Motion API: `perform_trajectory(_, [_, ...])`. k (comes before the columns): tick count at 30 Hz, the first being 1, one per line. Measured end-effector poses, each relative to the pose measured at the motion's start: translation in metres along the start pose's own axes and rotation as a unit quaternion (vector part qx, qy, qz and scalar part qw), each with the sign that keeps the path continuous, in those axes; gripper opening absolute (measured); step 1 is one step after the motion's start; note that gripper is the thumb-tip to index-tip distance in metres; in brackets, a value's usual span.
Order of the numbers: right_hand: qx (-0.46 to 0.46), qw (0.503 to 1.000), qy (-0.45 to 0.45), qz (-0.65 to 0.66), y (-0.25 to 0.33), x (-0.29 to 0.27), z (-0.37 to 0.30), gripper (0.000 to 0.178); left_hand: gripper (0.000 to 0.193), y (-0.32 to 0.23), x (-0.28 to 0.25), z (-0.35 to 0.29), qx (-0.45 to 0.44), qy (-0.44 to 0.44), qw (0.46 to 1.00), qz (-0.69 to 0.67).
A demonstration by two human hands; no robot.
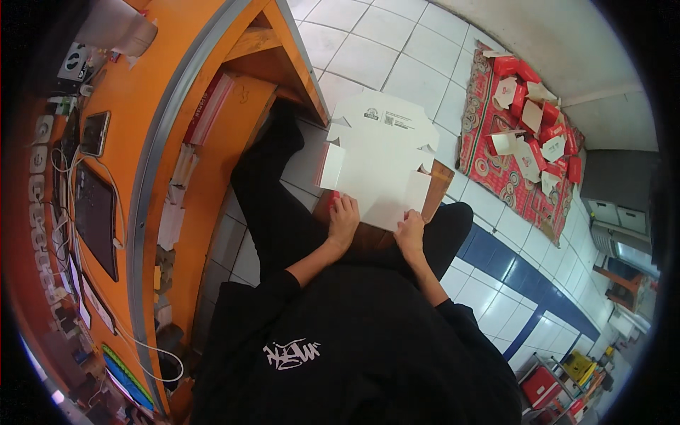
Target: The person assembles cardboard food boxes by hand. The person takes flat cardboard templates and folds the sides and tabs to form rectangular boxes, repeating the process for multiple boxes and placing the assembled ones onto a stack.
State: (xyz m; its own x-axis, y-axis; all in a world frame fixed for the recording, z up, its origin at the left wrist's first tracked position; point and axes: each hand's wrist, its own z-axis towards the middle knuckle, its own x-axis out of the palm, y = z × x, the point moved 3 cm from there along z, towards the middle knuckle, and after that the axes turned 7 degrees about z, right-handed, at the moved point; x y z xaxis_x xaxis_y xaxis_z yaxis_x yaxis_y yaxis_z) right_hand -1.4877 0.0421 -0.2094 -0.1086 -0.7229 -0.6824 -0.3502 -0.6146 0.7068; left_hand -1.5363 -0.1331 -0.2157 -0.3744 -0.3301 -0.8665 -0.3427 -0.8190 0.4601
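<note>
A partly folded cardboard box point(375, 152), white on its upward face and red along the side, lies before me over a brown wooden surface point(439, 188). Its side flaps stand up and the far panel stretches away flat. At the near left corner, my left hand point(343, 221) has its fingers curled over the edge, beside a bit of red card. My right hand point(410, 232) pinches the near right corner between thumb and fingers. Most of the box's underside is hidden.
To the left runs an orange desk point(145, 85) with a phone point(95, 133), a dark tablet point(97, 216) and cables; its shelf holds stacked flat card. Several folded red-and-white boxes point(531, 117) lie heaped on a red patterned mat point(478, 134) on the tiled floor at right.
</note>
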Motion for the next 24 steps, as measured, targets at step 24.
perform_trajectory(24, [-0.190,0.927,0.047,-0.320,0.034,0.036,-0.011,0.042,0.025,0.020,0.011,0.014,0.247,-0.072,0.952,-0.165])
